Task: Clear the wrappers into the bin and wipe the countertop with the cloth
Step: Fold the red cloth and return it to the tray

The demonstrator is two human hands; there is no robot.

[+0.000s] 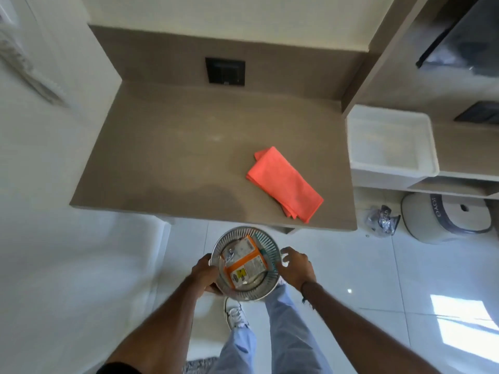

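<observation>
While both hands grip the bin (244,288), left hand (206,273), right hand (297,267), wrappers (243,261) inside, cloth (285,183) on countertop (162,147)

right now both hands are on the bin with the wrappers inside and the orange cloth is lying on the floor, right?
Not quite. The orange cloth is lying folded on the countertop, near its front right corner, not on the floor. The head view shows this. The rest holds: the left hand and right hand are on either side of the bin, with the wrappers inside.
</observation>
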